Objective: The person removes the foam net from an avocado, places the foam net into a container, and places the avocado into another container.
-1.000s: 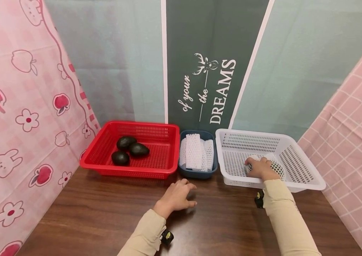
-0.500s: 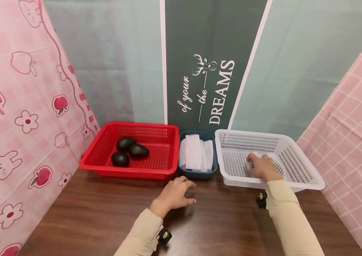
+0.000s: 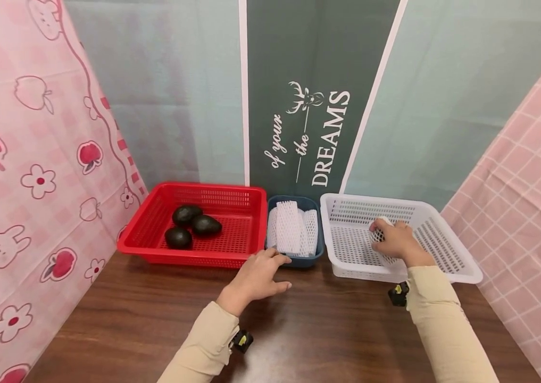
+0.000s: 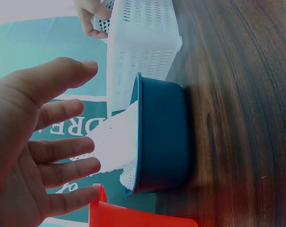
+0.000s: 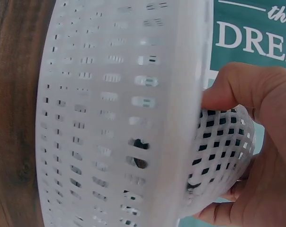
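Note:
My right hand (image 3: pixel 398 243) grips a dark avocado in a white foam net (image 5: pixel 223 142), lifted near the rim of the white basket (image 3: pixel 363 271). In the right wrist view the thumb and fingers curl round the net, and the basket wall hides part of it. My left hand (image 3: pixel 256 275), fingers spread and holding nothing, hovers by the front edge of the small blue bin (image 4: pixel 164 137). Several white foam nets (image 3: pixel 289 229) lie in that bin. Three bare avocados (image 3: pixel 206 225) sit together in the red basket (image 3: pixel 193 257).
Red basket, blue bin and white basket stand in a row along the back of the brown wooden table (image 3: pixel 318 330). Behind them hangs a green cloth (image 3: pixel 174 106) with lettering. Pink patterned cloths close off the left and right sides.
My right hand has raised the netted avocado from the white basket's floor and tilted it. My left hand has shifted slightly forward and left, closer to the blue bin's edge.

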Motion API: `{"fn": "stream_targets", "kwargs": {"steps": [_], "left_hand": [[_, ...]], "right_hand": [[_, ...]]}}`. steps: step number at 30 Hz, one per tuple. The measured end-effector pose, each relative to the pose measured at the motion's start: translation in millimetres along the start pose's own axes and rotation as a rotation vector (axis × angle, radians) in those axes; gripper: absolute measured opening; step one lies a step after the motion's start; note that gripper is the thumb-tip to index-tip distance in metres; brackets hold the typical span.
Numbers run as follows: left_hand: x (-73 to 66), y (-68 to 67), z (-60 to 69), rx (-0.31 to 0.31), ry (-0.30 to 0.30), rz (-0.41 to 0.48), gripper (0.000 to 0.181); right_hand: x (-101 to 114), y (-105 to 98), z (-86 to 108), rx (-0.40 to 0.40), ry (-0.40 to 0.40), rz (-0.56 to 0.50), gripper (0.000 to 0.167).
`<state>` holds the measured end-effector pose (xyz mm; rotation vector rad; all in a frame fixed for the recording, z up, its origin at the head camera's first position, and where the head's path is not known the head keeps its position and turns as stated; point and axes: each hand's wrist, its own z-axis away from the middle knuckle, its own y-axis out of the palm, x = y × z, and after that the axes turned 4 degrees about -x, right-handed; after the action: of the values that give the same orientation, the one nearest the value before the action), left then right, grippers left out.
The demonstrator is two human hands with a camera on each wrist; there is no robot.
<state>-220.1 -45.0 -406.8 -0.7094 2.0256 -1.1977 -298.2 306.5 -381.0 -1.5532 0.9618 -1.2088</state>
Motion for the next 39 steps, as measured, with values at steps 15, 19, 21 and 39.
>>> {"fn": "stream_targets", "kwargs": {"steps": [15, 19, 21, 39], "left_hand": [[12.0, -12.7, 29.8, -0.097, -0.041, 0.036, 0.046], [15.9, -16.7, 35.7, -0.131, -0.032, 0.041, 0.046], [17.8, -17.6, 38.7, -0.144, -0.029, 0.041, 0.045], [38.0, -18.8, 63.5, -0.193, -0.054, 0.02, 0.043]], "right_hand": [[34, -6, 22.0, -0.108, -0.052, 0.058, 0.04], [44, -4, 25.3, -0.144, -0.092, 0.079, 0.04], [49, -3, 26.8, -0.165, -0.117, 0.083, 0.04], [97, 3, 42.7, -0.281, -0.284, 0.133, 0.038]]}}
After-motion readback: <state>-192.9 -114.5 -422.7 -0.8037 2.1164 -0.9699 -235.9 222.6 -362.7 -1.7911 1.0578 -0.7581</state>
